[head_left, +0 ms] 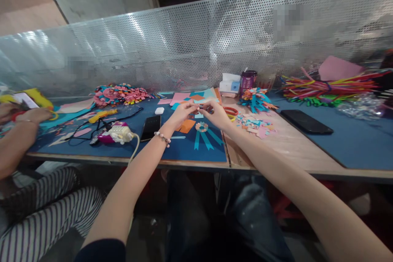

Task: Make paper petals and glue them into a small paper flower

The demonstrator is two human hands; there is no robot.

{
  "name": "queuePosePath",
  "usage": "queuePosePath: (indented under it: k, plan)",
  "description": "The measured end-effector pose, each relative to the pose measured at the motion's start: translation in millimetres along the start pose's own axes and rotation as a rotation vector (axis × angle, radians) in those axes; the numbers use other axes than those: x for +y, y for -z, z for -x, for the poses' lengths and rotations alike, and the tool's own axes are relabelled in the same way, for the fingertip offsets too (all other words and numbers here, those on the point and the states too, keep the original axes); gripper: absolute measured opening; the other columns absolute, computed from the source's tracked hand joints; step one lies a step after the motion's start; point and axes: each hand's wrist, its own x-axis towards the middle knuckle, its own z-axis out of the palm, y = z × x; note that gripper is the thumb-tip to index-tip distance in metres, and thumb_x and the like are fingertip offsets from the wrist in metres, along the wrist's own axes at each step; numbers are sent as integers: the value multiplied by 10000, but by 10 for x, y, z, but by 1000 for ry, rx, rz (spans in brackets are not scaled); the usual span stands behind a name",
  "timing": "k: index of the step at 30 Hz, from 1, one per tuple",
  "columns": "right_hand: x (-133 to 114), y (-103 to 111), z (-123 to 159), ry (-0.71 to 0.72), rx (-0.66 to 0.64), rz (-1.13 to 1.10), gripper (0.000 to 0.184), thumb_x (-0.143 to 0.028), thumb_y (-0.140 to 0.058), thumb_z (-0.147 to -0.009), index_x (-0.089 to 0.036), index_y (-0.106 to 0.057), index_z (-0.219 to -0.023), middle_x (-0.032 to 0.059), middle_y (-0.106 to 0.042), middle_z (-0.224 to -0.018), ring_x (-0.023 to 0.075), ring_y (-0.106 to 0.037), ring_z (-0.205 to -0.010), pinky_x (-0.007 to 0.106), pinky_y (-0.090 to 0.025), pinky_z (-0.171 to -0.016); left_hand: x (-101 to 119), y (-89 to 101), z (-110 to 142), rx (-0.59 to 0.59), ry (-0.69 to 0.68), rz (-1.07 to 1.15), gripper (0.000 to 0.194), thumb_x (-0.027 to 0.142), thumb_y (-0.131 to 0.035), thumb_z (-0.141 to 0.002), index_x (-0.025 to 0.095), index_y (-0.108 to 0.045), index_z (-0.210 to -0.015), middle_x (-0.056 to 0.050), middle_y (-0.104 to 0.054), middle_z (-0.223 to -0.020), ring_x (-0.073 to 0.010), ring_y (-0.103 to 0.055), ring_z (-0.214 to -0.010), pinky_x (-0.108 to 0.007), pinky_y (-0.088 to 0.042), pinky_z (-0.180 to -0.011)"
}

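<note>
Over the blue mat point(184, 153), my left hand point(183, 114) and my right hand point(216, 114) meet fingertip to fingertip. Both are pinched closed around something small that the fingers mostly hide; I cannot make out what it is. Just below my right hand lies a paper rosette point(202, 127) with an orange-and-white ring, above several teal paper strips point(206, 141) with notched ends. Orange paper pieces point(186, 126) rest beneath my left hand. Scissors with red and yellow handles point(231, 111) are partly hidden behind my right hand.
A phone point(150, 127), white earbud case point(159, 111) and power strip point(121, 134) lie left. Right are paper scraps point(256, 125), a paper-flower pile point(257, 99), a purple cup point(248, 80) and a black phone point(306, 121). A co-worker's hands point(33, 115) hold scissors far left.
</note>
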Motion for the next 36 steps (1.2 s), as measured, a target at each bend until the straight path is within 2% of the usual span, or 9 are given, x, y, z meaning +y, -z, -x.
queuePosePath:
  k: [6,19,27,36]
  plan:
    - [-22,-12,1,43,-4,52,182,-366,-614,-805,-188,-578,-805,33,-639,-799,150,-555,-690,288,-440,-631,-8,6,1,-7,-18,-20,358,482,-648,-774,158,-645,-925,-80,-634,-932,-165,-600,-870,-259,-457,-701]
    - [19,-23,-2,99,-18,142,125,-240,-540,-835,-180,-649,-819,35,-635,-794,146,-542,-690,276,-437,-676,-43,20,-33,-21,-3,19,350,483,-638,-783,151,-641,-895,-88,-651,-915,-180,-629,-884,-307,-485,-768]
    - [49,10,18,210,-23,307,143,-249,-516,-868,-195,-648,-868,68,-599,-889,182,-555,-816,291,-450,-732,-60,15,-45,-51,14,98,286,391,-657,-793,140,-650,-929,-95,-673,-912,-182,-657,-869,-357,-498,-840]
    - [26,26,29,257,-27,440,163,-256,-484,-895,-202,-637,-882,78,-600,-916,201,-557,-903,298,-450,-785,-44,-4,-22,-52,11,81,316,402,-658,-790,137,-658,-962,-103,-679,-971,-186,-656,-883,-361,-503,-847]
